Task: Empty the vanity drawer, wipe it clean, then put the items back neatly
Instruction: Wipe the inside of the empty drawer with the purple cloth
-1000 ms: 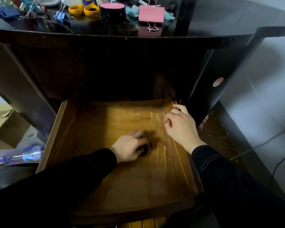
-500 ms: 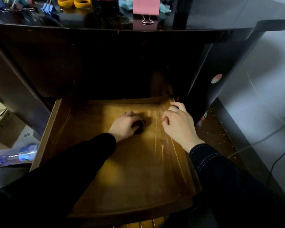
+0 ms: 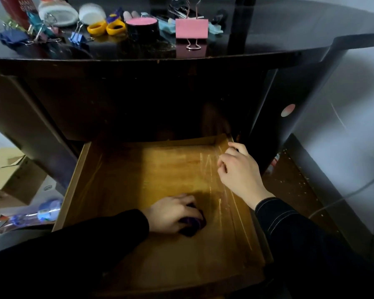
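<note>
Gripping cloth point(image 3: 192, 226) on drawer point(image 3: 138, 180) floor w/ L hand point(image 3: 173, 212); R hand point(image 3: 240, 173) curled over right wall.

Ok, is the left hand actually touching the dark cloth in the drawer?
Touching. The head view shows the left hand with fingers curled over the dark cloth, pressing it onto the floor of the drawer.

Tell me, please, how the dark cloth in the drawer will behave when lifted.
The dark cloth is bunched under the left hand, so it is probably soft and floppy. It fits mostly under that hand, so likely light. Crumpled flat, it should not roll.
</note>
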Tool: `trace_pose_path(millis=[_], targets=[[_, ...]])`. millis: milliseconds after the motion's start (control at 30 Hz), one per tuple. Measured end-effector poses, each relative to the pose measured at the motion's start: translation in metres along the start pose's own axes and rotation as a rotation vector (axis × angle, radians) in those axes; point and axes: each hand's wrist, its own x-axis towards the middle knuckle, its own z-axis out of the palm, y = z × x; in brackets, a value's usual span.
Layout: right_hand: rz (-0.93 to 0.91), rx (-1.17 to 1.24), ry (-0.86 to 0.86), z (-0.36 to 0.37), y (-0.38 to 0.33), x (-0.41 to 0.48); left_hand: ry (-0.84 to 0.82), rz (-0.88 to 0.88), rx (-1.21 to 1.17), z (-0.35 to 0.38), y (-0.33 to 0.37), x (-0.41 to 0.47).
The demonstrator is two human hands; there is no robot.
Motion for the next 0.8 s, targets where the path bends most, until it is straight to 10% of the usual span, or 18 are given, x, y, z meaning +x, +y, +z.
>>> trace_pose_path(millis=[333,633,800], targets=[[-0.002,0.017,0.031,0.0,0.001,0.003,0.459,-0.687,0.005,-0.025,-0.087,0.104],[-0.026,0.02,0.05,0.002,0.004,0.001,0.23,-0.335,0.304,0.0,-0.037,0.025],[-0.014,0.031,0.061,0.002,0.002,0.003,0.299,-0.567,0.324,-0.032,-0.087,0.063]])
